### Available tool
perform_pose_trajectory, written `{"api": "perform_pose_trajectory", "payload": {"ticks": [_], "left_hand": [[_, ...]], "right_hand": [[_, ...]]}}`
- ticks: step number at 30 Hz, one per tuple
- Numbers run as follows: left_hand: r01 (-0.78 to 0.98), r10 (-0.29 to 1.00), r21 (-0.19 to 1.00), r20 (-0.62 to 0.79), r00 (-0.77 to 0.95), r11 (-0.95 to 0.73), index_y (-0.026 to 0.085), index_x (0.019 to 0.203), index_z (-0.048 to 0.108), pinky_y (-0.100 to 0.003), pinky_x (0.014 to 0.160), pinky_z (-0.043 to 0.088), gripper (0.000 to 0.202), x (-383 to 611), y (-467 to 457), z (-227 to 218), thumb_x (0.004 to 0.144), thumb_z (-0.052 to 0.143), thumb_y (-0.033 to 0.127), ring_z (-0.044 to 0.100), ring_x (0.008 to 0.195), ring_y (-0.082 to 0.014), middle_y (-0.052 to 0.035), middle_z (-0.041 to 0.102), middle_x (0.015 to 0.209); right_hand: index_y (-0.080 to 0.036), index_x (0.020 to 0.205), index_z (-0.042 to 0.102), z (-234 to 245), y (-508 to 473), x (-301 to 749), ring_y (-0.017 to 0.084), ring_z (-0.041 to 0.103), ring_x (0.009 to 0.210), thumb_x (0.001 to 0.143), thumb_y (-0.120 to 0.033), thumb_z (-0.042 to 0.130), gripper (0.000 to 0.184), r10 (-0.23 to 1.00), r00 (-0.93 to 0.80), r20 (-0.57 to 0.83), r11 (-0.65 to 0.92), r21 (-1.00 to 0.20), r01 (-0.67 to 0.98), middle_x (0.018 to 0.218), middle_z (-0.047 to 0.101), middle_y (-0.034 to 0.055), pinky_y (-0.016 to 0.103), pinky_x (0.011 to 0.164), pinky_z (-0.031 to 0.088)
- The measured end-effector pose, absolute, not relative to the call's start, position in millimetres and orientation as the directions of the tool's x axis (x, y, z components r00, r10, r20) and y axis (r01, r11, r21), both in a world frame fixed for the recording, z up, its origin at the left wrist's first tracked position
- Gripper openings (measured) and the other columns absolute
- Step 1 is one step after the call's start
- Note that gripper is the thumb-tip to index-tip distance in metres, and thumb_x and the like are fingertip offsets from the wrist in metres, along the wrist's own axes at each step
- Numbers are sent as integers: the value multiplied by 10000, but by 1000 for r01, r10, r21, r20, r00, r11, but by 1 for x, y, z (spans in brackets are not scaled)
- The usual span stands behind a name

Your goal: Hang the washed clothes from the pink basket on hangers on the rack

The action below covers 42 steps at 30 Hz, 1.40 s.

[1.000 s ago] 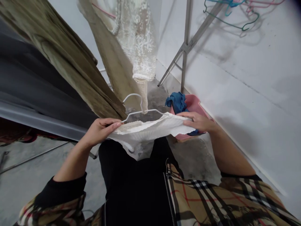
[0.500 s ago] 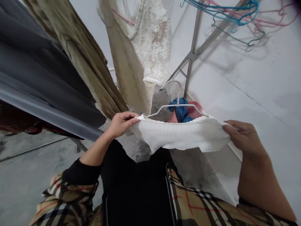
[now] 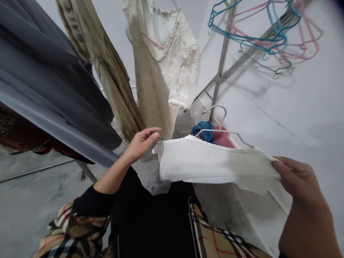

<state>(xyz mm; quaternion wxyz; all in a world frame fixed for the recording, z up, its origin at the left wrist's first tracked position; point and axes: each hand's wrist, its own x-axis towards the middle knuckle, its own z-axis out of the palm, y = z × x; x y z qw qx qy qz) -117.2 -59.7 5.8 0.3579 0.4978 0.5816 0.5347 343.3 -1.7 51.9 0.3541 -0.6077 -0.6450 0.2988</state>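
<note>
A white garment [image 3: 199, 161], its kind hard to tell, hangs stretched across a white clothes hanger [image 3: 223, 130] whose hook points up. My right hand [image 3: 295, 177] pinches the garment's right end, where the hanger's tip is hidden. Just off the garment's left end is my left hand [image 3: 142, 143], its fingers stretched out and thumb a little apart, with nothing in it. The garment slopes down toward my right side.
Behind hang a cream lace garment [image 3: 185, 71], an olive garment [image 3: 107, 71] and grey cloth [image 3: 48, 64]. Blue hangers [image 3: 249, 37] and pink hangers [image 3: 309, 50] hang on a metal rack [image 3: 221, 73]. Blue cloth [image 3: 202, 130] lies in a pink container [image 3: 224, 138] by the wall.
My left hand has let go of the garment's left end. My right hand has moved right and down with the garment and hanger, which now tilt.
</note>
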Motion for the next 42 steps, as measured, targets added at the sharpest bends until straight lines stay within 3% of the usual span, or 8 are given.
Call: {"api": "perform_pose_trajectory", "payload": {"ticks": [3,8,17,24,30,34,37,42], "left_hand": [[262,962,965,85,-259,-15,150,1130,686,-288,694,535,541,-119,-66,-1,782,671,564,674,806,-196,-84,738,881],[237,964,972,67,-258,-4,167,1116,691,-314,723,552,505,-114,-69,-15,778,668,542,676,772,-194,-60,724,812],[195,977,980,73,-202,-33,202,1052,711,-340,751,563,460,-100,-72,-16,752,667,547,671,742,-207,-38,687,739],[168,978,985,59,-200,-25,218,1034,720,-327,729,549,455,-100,-76,-16,736,680,560,656,732,-207,-32,676,720],[108,987,994,11,-160,6,191,1020,716,-311,715,520,490,-97,-72,-20,723,695,579,616,703,-187,-21,645,687],[80,991,996,-13,-131,23,162,1019,718,-293,710,502,494,-90,-63,-27,730,699,562,599,698,-169,-20,643,694],[72,993,996,-49,-110,57,148,1028,718,-275,709,492,479,-82,-56,-33,743,702,533,595,699,-155,-17,645,694],[76,986,985,-150,-80,156,164,1043,721,-256,745,497,454,-69,-42,-36,741,730,504,624,742,-144,-22,686,751]], "right_hand": [[-392,712,708,76,-5,345,322,676,810,703,-567,707,175,976,152,156,25,-771,636,807,720,85,458,696,513],[-341,758,694,112,10,320,345,670,1014,756,-489,642,157,836,332,437,62,-676,734,930,740,90,477,899,506],[-171,799,645,176,131,215,249,659,823,912,-475,470,369,463,72,884,658,-397,640,821,694,103,388,799,519],[-196,746,506,258,249,124,238,608,896,990,-600,282,523,188,-64,980,813,-119,570,731,536,51,444,865,498],[-203,647,429,268,257,95,215,591,851,978,-565,370,493,325,-82,942,792,-224,567,669,485,25,434,879,479],[-190,632,434,258,227,83,192,591,869,997,-379,409,412,526,-97,845,689,-356,632,686,522,25,406,941,462],[-181,645,453,259,212,66,195,604,888,1004,-254,397,371,644,-84,760,572,-406,712,758,581,54,414,968,469],[-247,727,497,253,211,45,237,585,1105,1001,-256,382,298,717,-112,689,553,-463,693,988,615,37,431,1066,449]]}}
